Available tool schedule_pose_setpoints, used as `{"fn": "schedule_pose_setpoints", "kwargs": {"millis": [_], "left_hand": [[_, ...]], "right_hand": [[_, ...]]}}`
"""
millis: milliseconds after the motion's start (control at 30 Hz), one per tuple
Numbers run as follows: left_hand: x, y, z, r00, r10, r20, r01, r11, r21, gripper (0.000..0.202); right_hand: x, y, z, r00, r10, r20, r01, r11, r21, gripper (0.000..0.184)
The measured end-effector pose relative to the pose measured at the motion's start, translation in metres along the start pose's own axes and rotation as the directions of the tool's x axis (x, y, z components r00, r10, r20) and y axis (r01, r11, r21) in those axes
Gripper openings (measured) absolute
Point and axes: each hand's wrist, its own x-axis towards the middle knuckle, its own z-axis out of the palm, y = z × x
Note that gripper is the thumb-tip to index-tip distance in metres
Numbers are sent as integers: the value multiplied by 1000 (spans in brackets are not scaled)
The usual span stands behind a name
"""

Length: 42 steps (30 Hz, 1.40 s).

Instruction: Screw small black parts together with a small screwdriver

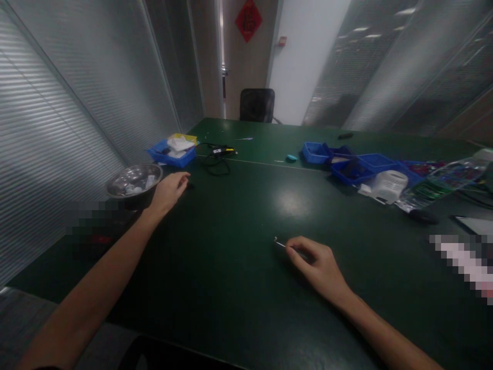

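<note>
Right hand (326,270) pinches a thin pale stick (281,244), which juts from its grip toward the green table's (223,246) left edge.

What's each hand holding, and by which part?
Right hand: a thin metallic rod, finger-pinched behind its exposed end. Left hand: cannot tell; a dark object shows beside it.

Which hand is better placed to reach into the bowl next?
Likely the left hand: it is close beside the bowl, though whether it holds anything is unclear. The right hand is farther off and pinches a thin rod.
</note>
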Motion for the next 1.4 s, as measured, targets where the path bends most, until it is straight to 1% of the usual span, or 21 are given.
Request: {"fn": "schedule_pose_setpoints", "kwargs": {"millis": [233, 333, 533, 733, 800, 933, 1000, 1133, 1233, 1333, 1400], "left_hand": [[0, 1, 4, 997, 58, 57, -62, 995, 83, 34], [0, 0, 5, 994, 86, 72, -91, 993, 80, 34], [-3, 3, 3, 989, 88, 122, -98, 992, 79, 35], [-4, -1, 6, 966, 190, 178, -211, 972, 108, 35], [-3, -3, 7, 967, 201, 154, -215, 973, 85, 33], [0, -3, 7, 988, 155, 5, -155, 987, 36, 28], [3, -5, 8, 991, 125, -44, -126, 992, -1, 26], [7, -16, 14, 999, 48, -19, -50, 994, -94, 23], [7, -23, 17, 999, -16, -34, 11, 990, -144, 24], [6, -23, 15, 998, 8, -58, -15, 992, -123, 24], [6, -19, 11, 995, 24, -98, -34, 995, -96, 24]], "right_hand": [[0, -1, -2, 1000, -3, 11, 3, 1000, 12, 25], [-1, 1, -1, 1000, -1, 5, 1, 1000, 8, 24], [-2, 3, -1, 1000, 12, 19, -12, 1000, 14, 23], [-2, 0, -1, 1000, 14, 23, -15, 999, 31, 23], [-1, -1, -1, 1000, 14, 18, -14, 1000, 26, 23], [-1, -1, -1, 999, 29, 30, -29, 1000, 9, 25], [-1, -1, -1, 999, 33, 36, -33, 999, 12, 25], [-2, -3, -3, 999, 29, 42, -30, 999, 26, 25], [-1, -6, -3, 999, 33, 43, -35, 999, 36, 25], [0, -8, -3, 999, 34, 42, -36, 999, 40, 26], [0, -9, -3, 998, 32, 45, -34, 999, 40, 26]]}}
